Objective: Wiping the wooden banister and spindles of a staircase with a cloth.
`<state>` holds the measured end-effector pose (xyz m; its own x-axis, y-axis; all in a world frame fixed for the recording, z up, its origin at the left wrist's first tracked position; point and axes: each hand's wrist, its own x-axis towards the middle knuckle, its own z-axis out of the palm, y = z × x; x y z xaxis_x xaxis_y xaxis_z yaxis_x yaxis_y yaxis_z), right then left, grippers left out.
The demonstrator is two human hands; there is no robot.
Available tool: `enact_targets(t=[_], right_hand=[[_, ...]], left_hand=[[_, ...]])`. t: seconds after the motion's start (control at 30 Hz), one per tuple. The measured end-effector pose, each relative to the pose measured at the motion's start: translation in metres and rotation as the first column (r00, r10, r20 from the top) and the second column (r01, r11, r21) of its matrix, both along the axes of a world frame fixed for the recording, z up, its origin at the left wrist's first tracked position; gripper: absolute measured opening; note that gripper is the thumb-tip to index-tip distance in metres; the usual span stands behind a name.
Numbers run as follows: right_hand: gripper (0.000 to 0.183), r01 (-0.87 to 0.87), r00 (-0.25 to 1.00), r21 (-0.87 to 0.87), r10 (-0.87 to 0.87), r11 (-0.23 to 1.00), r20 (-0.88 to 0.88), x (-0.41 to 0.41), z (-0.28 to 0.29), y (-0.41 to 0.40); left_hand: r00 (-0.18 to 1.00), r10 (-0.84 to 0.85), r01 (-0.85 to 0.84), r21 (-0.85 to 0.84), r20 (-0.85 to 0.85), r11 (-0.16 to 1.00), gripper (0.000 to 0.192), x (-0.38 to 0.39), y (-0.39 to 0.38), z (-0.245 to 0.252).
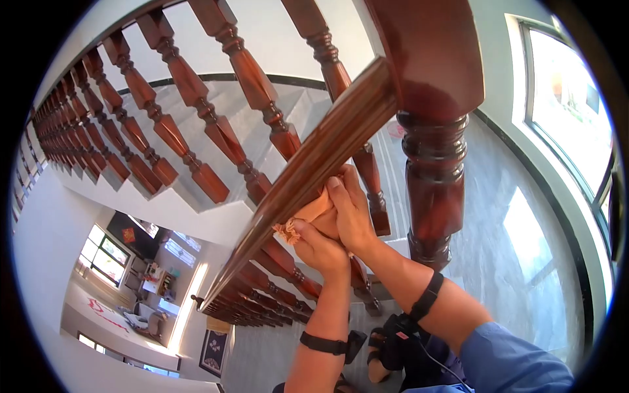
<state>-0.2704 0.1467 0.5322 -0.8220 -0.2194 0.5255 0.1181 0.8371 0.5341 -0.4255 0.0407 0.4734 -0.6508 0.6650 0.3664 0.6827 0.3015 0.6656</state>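
A tan-orange cloth (314, 208) with a frilled edge is bunched between my two hands, just under a glossy dark wooden handrail (309, 157). My left hand (319, 249) grips the lower part of the cloth, thumb on top near the frill. Farther up, my right hand (353, 213) holds the other end, its fingertips close to the rail's underside. Whether the cloth presses against the rail cannot be made out, since the hands cover part of it. Turned wooden balusters (366, 172) stand just behind my right hand.
A thick newel post (435, 172) rises to the right of the rail. Beyond the balusters run grey stone stairs (221, 147). At lower left, an opening looks down to a lower room with a table (153, 281). Glossy tiled floor (506, 236) and a window (565, 108) lie right.
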Motion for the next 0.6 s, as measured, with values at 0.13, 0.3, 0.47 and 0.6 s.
enact_targets(t=[0.13, 0.3, 0.47, 0.6], right_hand=[[0.065, -0.003, 0.999, -0.012, 0.002, 1.000, -0.039, -0.019, -0.018, -0.014], [0.067, -0.376, 0.924, -0.051, 0.369, 0.925, -0.099, -0.008, -0.025, -0.002], [0.060, -0.592, 0.762, -0.591, 0.620, 0.548, -0.189, 0.073, -0.032, 0.030], [0.045, -0.418, 0.764, -0.908, 0.529, -0.028, -0.368, 0.159, -0.048, 0.082]], left_hand=[[0.995, 0.104, -0.104, 0.093, 0.003, 0.990, 0.044, 0.004, -0.014, -0.007], [0.915, 0.392, -0.401, 0.341, 0.099, 0.850, 0.039, 0.048, -0.011, -0.015], [0.825, 0.564, -0.469, 0.607, 0.041, 0.642, 0.042, 0.134, 0.006, -0.028], [0.884, 0.460, -0.350, 0.531, -0.086, 0.772, 0.042, 0.205, 0.039, -0.018]])
